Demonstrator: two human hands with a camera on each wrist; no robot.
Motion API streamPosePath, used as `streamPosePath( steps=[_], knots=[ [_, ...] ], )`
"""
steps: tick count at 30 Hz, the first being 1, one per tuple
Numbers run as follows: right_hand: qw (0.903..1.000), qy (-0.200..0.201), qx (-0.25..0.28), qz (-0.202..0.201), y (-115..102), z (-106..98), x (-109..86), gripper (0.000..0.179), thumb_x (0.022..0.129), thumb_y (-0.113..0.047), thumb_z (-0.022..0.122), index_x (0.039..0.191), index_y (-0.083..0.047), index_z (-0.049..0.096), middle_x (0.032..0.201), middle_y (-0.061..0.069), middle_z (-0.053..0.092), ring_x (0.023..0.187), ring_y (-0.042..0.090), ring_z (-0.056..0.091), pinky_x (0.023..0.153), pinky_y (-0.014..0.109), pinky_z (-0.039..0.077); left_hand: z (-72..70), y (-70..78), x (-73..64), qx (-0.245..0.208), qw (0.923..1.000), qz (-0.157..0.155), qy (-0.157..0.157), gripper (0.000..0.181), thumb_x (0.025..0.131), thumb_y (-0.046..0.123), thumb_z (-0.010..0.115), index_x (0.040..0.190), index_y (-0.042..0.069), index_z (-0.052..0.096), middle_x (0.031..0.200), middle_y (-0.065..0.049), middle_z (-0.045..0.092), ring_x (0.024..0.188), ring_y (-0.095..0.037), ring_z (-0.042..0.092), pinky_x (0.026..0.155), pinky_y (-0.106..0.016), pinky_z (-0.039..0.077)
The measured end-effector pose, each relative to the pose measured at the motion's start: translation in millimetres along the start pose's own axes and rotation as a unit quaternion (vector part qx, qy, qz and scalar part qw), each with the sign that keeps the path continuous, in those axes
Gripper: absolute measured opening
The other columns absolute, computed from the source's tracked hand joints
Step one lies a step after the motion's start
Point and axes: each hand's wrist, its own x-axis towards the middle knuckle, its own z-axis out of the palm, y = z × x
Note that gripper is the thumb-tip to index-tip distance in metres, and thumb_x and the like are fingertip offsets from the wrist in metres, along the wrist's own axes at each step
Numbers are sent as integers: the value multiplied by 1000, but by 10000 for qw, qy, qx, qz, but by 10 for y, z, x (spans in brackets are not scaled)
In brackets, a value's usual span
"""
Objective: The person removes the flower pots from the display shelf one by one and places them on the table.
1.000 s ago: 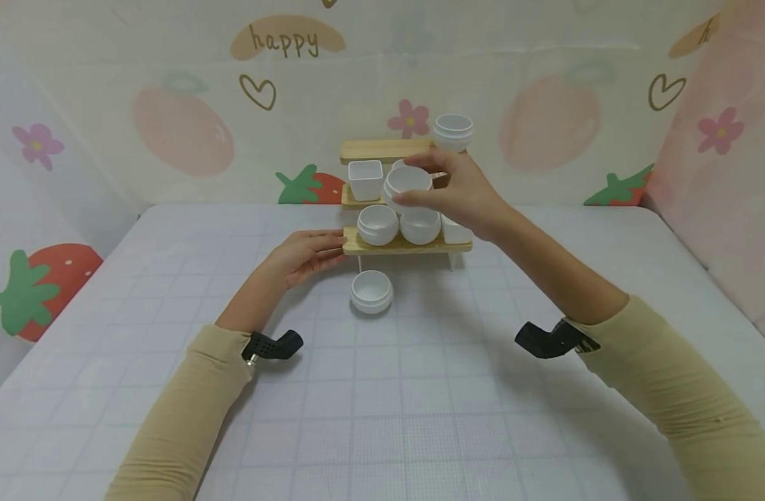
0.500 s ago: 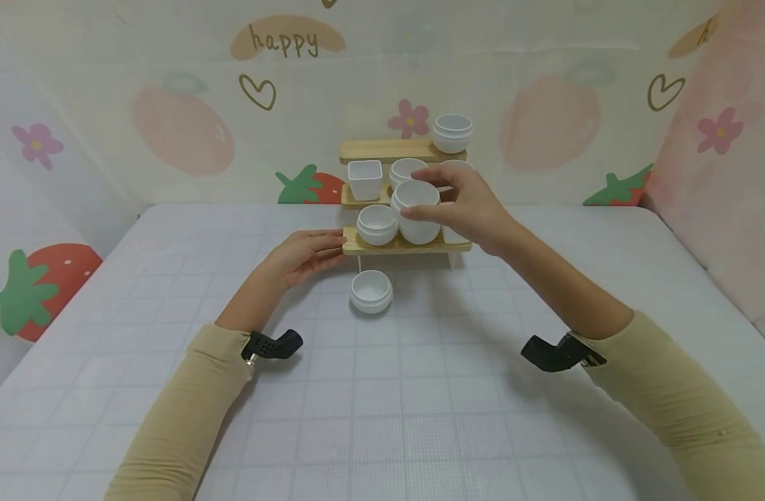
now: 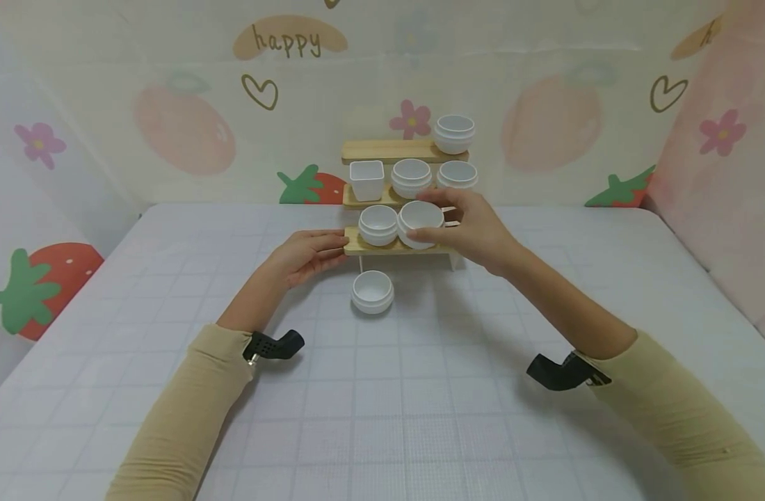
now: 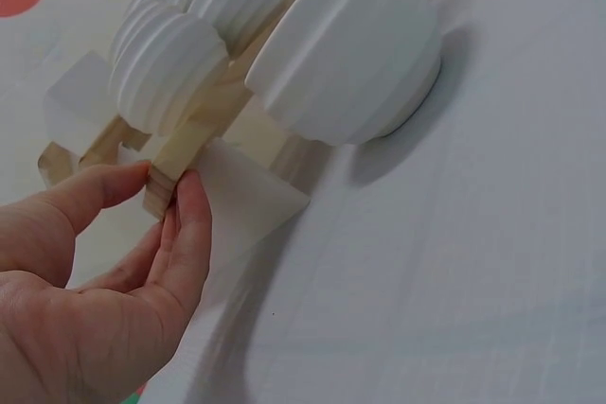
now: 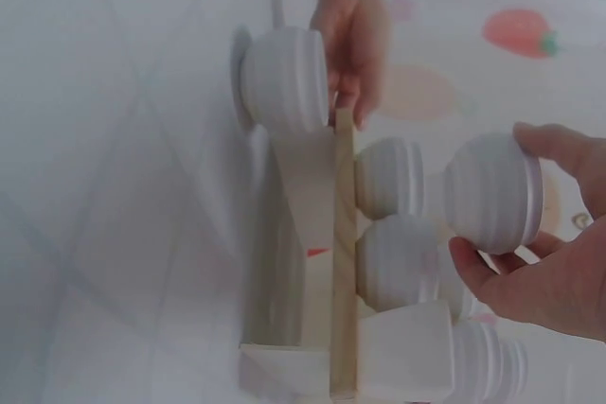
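A three-tier wooden display stand (image 3: 407,149) with white supports holds several small white bowls. My left hand (image 3: 310,257) pinches the left end of its lowest board (image 4: 175,163), thumb above and fingers below. My right hand (image 3: 470,226) grips a round white bowl (image 5: 492,191) between thumb and fingers, mouth up. In the right wrist view it is held above another round bowl (image 5: 398,262) on the lowest board; in the head view it hides that one. Left of it on that board sits a round bowl (image 3: 378,226). My right hand hides a square cup (image 5: 407,352) in the head view.
One round bowl (image 3: 372,292) stands on the white gridded table in front of the stand. The middle tier bears a square cup (image 3: 366,181) and two round bowls; a single bowl (image 3: 454,134) stands at the top tier's right end. A printed backdrop hangs behind.
My right hand has come down and slightly right with the bowl, from in front of the middle tier to the lowest tier. My left hand keeps its place on the board.
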Motion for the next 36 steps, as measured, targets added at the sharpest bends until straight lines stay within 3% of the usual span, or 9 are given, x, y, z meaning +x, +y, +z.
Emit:
streamPosePath(
  steps=[7, 15, 22, 30, 36],
  knots=[
    [10000, 6, -66, 50, 62, 41, -57, 59, 91, -13, 84, 144, -3, 62, 147, 13, 60, 123, 36, 61, 106, 41, 53, 6, -6, 7, 4, 10000, -10, 67, 53, 109, -1, 53, 159, -9, 36, 131, -14, 55, 87, -7, 71, 83, -18, 64],
    [10000, -45, -5, 58, 148, 73, -102, 62, 90, -11, 84, 146, -3, 60, 149, 12, 57, 120, 33, 63, 99, 33, 55, 13, 9, -6, -45, 9999, -71, 90, 54, 108, -1, 53, 159, -9, 36, 129, -13, 55, 86, -7, 71, 83, -18, 64],
    [9997, -122, -22, 210, 218, 103, -144, 63, 91, -13, 84, 147, -3, 59, 147, 12, 58, 122, 33, 64, 97, 34, 57, 1, 3, -1, -85, 9999, -38, 45, 55, 108, -2, 54, 159, -10, 35, 121, -11, 59, 86, -8, 71, 83, -19, 64],
    [9993, -172, 95, 306, 303, 133, -181, 63, 90, -11, 85, 146, -2, 59, 145, 16, 60, 121, 35, 65, 95, 30, 56, 0, 0, -2, 42, 10000, -49, 36, 53, 110, 0, 52, 159, -9, 35, 138, -15, 52, 89, -8, 70, 83, -18, 64],
    [9993, -260, 97, 253, 350, 163, -197, 62, 90, -10, 84, 146, -1, 59, 142, 18, 61, 118, 34, 64, 89, 24, 55, 4, -2, -2, 23, 10000, -39, 53, 53, 109, 0, 52, 159, -9, 36, 134, -14, 54, 89, -7, 71, 83, -19, 64]
  ],
)
